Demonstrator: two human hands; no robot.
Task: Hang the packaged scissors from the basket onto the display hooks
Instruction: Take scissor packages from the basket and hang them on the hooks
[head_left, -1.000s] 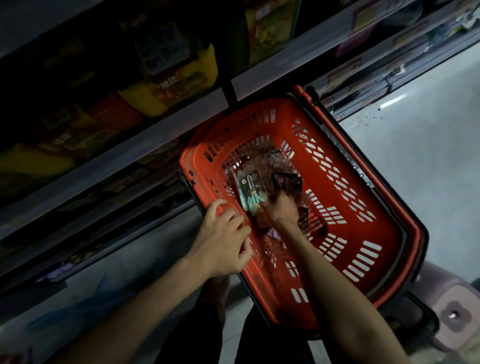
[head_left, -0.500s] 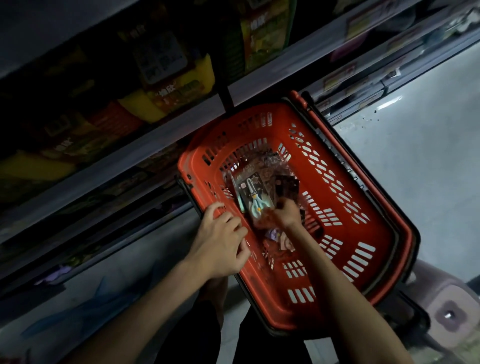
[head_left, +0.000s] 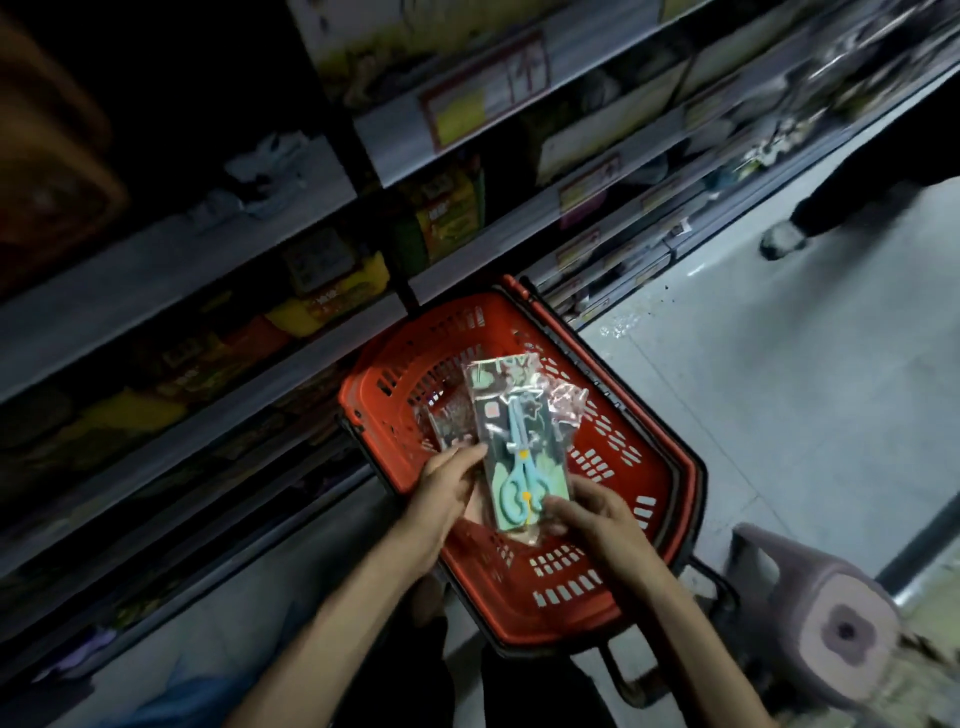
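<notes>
Second pack (head_left: 451, 423) sits behind the packaged scissors (head_left: 514, 457) over the basket (head_left: 670, 519), mostly covered; print on both is too small to read. Shelf goods (head_left: 332, 301) beyond the basket are dark and blurred, price labels (head_left: 488, 88) unreadable. Right of the basket, stool (head_left: 831, 618) is smeared; a passer-by's leg (head_left: 852, 205) is cut by the frame edge.

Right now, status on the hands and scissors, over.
Left hand and right hand pinch scissors pack. Pack over basket, not yet hung. Nothing visible in the way.
</notes>
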